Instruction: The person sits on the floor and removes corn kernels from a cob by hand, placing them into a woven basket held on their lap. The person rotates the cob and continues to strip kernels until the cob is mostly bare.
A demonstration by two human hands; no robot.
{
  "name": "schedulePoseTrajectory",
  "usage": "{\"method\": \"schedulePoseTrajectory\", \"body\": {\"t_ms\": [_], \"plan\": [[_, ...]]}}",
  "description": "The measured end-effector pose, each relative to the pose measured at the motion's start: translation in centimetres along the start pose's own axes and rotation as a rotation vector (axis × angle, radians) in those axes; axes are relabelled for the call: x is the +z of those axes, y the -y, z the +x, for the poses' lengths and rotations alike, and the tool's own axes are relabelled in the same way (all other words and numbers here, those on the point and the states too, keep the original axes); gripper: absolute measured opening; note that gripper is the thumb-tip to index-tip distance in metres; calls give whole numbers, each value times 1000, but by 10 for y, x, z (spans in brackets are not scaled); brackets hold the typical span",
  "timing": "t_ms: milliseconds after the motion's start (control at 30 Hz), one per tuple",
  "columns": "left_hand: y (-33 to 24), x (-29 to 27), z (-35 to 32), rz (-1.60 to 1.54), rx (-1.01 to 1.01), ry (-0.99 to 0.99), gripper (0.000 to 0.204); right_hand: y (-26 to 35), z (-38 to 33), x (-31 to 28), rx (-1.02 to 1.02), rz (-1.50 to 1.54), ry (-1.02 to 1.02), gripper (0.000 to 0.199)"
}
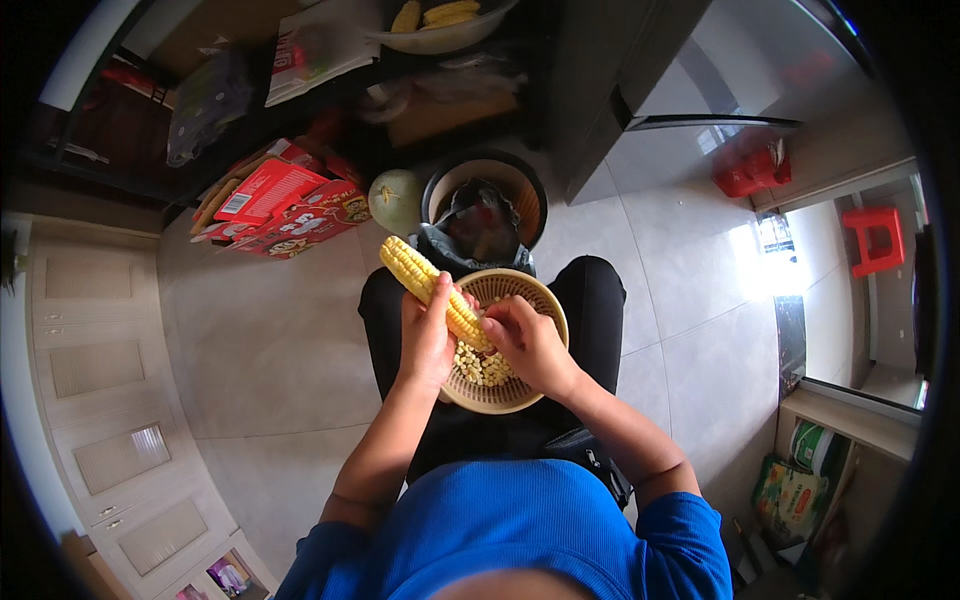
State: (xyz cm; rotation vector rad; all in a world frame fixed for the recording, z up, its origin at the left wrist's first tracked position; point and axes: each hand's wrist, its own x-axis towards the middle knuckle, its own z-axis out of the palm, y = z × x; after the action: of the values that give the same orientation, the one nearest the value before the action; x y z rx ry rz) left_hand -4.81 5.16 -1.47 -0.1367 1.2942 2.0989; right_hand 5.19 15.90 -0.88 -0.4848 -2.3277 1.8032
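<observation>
A: Blue sleeves (520, 530) are filling the bottom edge, closest to the camera. What are the hands doing?

B: Going left to right: red cartons (285, 205) are lying on the floor at far left. Next, the left hand (428, 335) is wrapping its grip shut around a yellow corn cob (432, 288), tilting it over a woven basket (535, 300) sitting on the lap.

A: And the right hand (530, 345)?

B: Its fingers are pinching together against the cob's lower end, above loose kernels (482, 368) lying in the basket. Farther right, a red stool (878, 238) is standing well apart.
</observation>
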Motion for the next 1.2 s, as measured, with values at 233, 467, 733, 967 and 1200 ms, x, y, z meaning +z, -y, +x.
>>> {"method": "schedulePoseTrajectory", "body": {"t_ms": [233, 467, 733, 967, 1200], "plan": [[33, 2, -15, 45, -59, -41, 20, -31, -33, 13, 87, 67, -96, 12], [34, 5, -24, 143, -38, 126, 28, -56, -40, 17, 30, 203, -205, 10], [40, 6, -36, 409, 56, 117, 46, -32, -17, 14, 6, 293, -197, 29], [76, -5, -33, 567, 200, -127, 46, -27, -15, 31, 44, 180, -196, 28], [93, -10, -47, 711, 207, -206, 45, -48, -32, 44, 159, 87, -175, 27]]}}
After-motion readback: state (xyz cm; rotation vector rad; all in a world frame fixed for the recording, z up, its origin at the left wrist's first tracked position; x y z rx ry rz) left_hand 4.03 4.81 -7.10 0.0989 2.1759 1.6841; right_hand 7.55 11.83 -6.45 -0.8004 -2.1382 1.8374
